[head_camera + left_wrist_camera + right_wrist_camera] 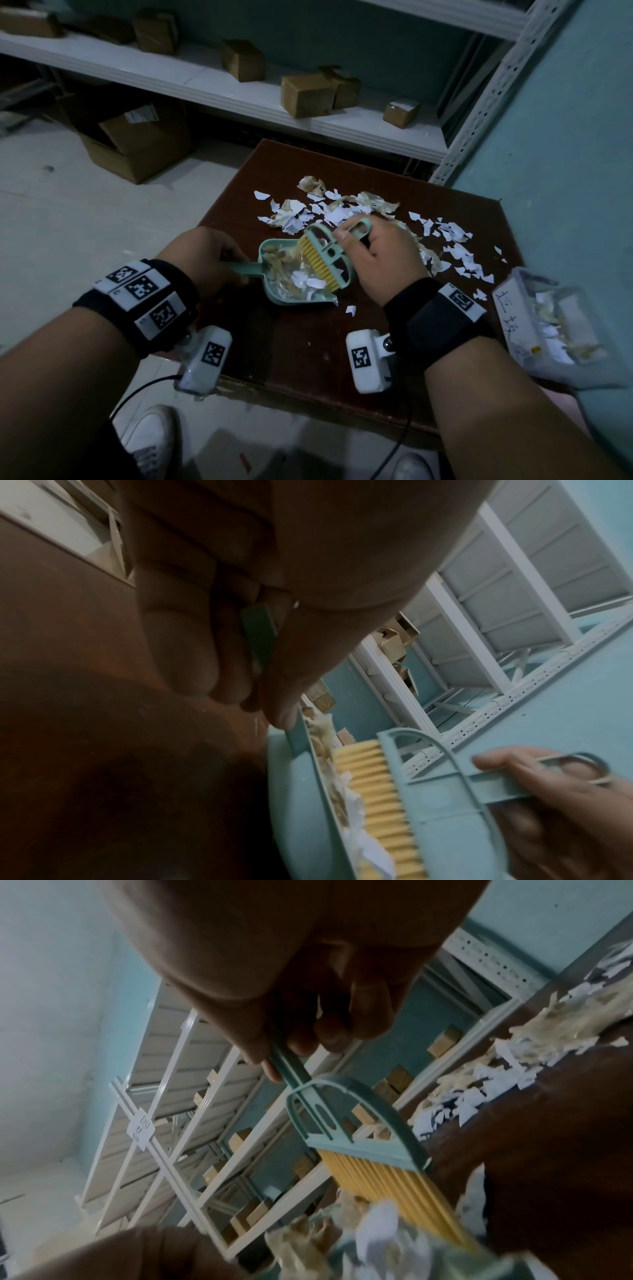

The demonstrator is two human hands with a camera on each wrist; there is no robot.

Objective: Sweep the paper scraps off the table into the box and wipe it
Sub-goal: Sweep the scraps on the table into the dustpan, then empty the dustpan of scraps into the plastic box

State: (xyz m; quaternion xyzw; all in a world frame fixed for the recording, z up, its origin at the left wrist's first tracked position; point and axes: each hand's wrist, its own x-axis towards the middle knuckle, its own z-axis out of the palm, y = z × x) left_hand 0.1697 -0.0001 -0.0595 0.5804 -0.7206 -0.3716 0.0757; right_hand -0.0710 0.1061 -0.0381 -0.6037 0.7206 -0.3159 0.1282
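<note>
On the dark brown table (308, 349) my left hand (205, 260) grips the handle of a mint-green dustpan (274, 294) holding paper scraps. My right hand (383, 260) grips the handle of a small mint brush (325, 253) whose yellow bristles (317, 265) reach into the pan. In the left wrist view my fingers (192, 647) curl round the dustpan handle (258, 637), with the brush (445, 804) just beyond. The right wrist view shows the brush (346, 1123) and its bristles (387, 1185) over scraps. White and tan paper scraps (342, 209) lie scattered across the far half of the table.
A clear plastic box (555, 329) with scraps inside and handwriting on its side sits at the table's right edge. White metal shelves (239, 92) with small cardboard boxes stand behind. A large carton (137, 144) is on the floor at left. A teal wall (565, 171) is on the right.
</note>
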